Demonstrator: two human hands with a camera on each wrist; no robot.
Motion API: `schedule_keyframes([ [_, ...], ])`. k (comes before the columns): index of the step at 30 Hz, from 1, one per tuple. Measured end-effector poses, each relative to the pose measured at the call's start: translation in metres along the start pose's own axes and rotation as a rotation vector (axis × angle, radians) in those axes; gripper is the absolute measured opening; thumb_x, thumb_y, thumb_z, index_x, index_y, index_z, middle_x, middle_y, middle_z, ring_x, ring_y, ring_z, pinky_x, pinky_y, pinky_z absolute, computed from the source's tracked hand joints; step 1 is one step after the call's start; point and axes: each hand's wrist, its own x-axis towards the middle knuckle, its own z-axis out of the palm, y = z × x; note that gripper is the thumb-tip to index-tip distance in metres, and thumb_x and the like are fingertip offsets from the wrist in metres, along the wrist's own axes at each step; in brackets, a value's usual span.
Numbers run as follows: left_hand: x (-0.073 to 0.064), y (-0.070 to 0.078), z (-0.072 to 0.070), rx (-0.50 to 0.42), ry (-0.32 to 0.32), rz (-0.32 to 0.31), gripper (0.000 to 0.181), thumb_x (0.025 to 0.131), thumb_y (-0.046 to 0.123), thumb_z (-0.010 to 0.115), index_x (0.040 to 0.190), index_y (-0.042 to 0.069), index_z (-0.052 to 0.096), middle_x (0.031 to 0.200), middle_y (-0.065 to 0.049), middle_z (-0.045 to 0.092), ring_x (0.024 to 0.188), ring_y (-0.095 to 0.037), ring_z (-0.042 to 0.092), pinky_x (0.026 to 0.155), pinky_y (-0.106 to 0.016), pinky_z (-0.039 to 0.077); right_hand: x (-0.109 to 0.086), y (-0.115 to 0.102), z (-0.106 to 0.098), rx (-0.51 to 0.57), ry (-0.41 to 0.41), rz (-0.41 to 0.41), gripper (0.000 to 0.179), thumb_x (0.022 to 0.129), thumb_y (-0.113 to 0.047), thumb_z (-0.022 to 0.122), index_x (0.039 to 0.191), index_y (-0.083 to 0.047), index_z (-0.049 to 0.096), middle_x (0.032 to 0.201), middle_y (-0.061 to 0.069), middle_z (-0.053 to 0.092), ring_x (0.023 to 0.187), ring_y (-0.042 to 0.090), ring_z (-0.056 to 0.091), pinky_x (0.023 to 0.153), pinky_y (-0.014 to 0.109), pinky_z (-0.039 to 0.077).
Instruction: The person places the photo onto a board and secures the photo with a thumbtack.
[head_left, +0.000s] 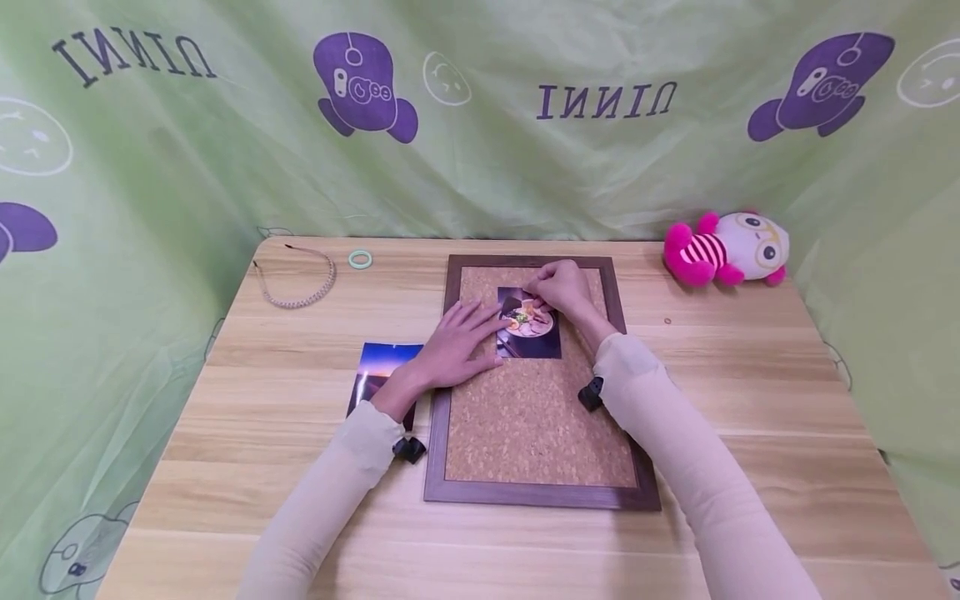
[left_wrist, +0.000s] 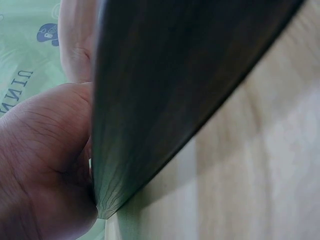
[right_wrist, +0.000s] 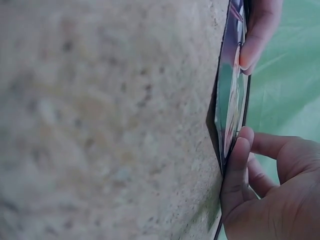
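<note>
A square food photo showing a bowl lies on the upper half of a brown-framed cork board. My left hand is spread across the board's left edge, with its fingertips on the photo's left side. At the photo's upper part, my right hand is bent with its fingertips drawn together. In the right wrist view, the thumb and forefinger of this right hand meet against the photo, which is seen nearly edge-on. Whether anything sits between those fingertips is hidden.
A second photo of a sunset sky lies partly under my left forearm. A headband and a mint ring lie at the back left. A pink-and-white plush toy rests at the back right, with a tiny ring nearer me.
</note>
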Motion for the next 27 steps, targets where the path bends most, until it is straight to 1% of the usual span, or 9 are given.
schedule_keyframes([
  [2,0.0001,-0.0007,0.0002,0.003,-0.001,-0.002,0.067,0.109,0.043,0.065,0.167,0.012,0.051,0.180,-0.014,0.035,0.169,-0.045,0.017,0.139,-0.058,0.003,0.0002,-0.0009,0.0001,-0.008,0.001,0.002,0.013,0.100,-0.005,0.074,0.106,0.006,0.079,0.061,0.000,0.070,0.045,0.002,0.063,0.046,0.018,0.056],
  [6,0.0001,-0.0014,0.0008,0.003,-0.004,-0.002,0.067,0.110,0.043,0.065,0.167,0.013,0.051,0.180,-0.014,0.035,0.169,-0.045,0.017,0.139,-0.058,0.003,-0.0002,-0.0022,-0.0001,0.010,-0.007,0.013,0.015,0.100,-0.004,0.075,0.107,0.008,0.079,0.060,0.000,0.070,0.045,0.002,0.063,0.047,0.018,0.056],
  [12,-0.0008,-0.0002,0.0007,-0.011,-0.013,-0.013,0.067,0.110,0.043,0.064,0.168,0.014,0.050,0.181,-0.012,0.033,0.170,-0.044,0.016,0.139,-0.058,0.002,-0.0013,-0.0020,0.0002,0.035,0.000,0.035,0.011,0.099,-0.004,0.077,0.102,0.006,0.077,0.058,0.000,0.069,0.044,0.002,0.063,0.045,0.016,0.054],
  [19,0.0005,-0.0005,0.0012,-0.011,-0.021,-0.024,0.068,0.110,0.045,0.065,0.168,0.014,0.050,0.181,-0.011,0.032,0.170,-0.043,0.015,0.139,-0.057,0.001,-0.0016,-0.0014,0.0021,0.060,0.020,0.048,0.007,0.098,-0.001,0.077,0.098,0.006,0.074,0.058,0.001,0.069,0.043,0.003,0.063,0.044,0.018,0.055],
  [24,0.0017,-0.0017,0.0011,-0.008,-0.022,-0.024,0.068,0.110,0.046,0.065,0.169,0.015,0.049,0.182,-0.010,0.032,0.171,-0.042,0.014,0.139,-0.056,0.000,0.0014,-0.0021,0.0031,0.025,0.035,0.062,0.008,0.097,-0.004,0.078,0.098,0.003,0.075,0.057,0.000,0.069,0.043,0.003,0.063,0.044,0.018,0.055],
  [27,0.0003,-0.0020,0.0006,-0.005,-0.020,-0.023,0.068,0.110,0.045,0.065,0.168,0.015,0.049,0.181,-0.011,0.033,0.170,-0.043,0.015,0.139,-0.057,0.001,0.0020,-0.0021,0.0043,-0.006,0.035,0.052,0.009,0.096,-0.006,0.079,0.098,0.002,0.075,0.059,0.000,0.070,0.044,0.003,0.063,0.044,0.019,0.055],
])
